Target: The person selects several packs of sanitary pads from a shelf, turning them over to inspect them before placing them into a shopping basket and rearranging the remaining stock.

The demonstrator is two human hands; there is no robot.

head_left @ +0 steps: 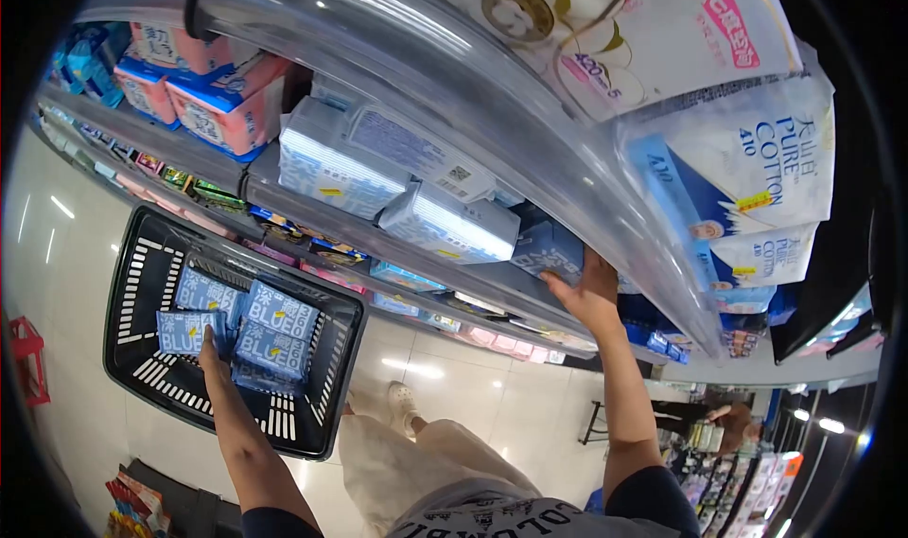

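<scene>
My left hand (pixel 210 351) reaches down into a black plastic shopping basket (pixel 142 282) on the floor and grips a blue tissue pack (pixel 185 331). Beside it in the basket lie more blue packs (pixel 280 316) marked "BLUE". My right hand (pixel 590 292) is raised to the middle shelf and holds a blue pack (pixel 547 250) at the shelf's edge. White-and-blue tissue packs (pixel 452 224) lie flat on that same shelf to the left of my right hand.
A curved grey shelf edge (pixel 530 150) runs overhead, with large cotton tissue bags (pixel 757 159) above. Pink-and-blue packs (pixel 227 103) fill the far left shelf. Lower shelves (pixel 312 245) hold small items. A red stand (pixel 26 353) is at left, more racks at bottom right.
</scene>
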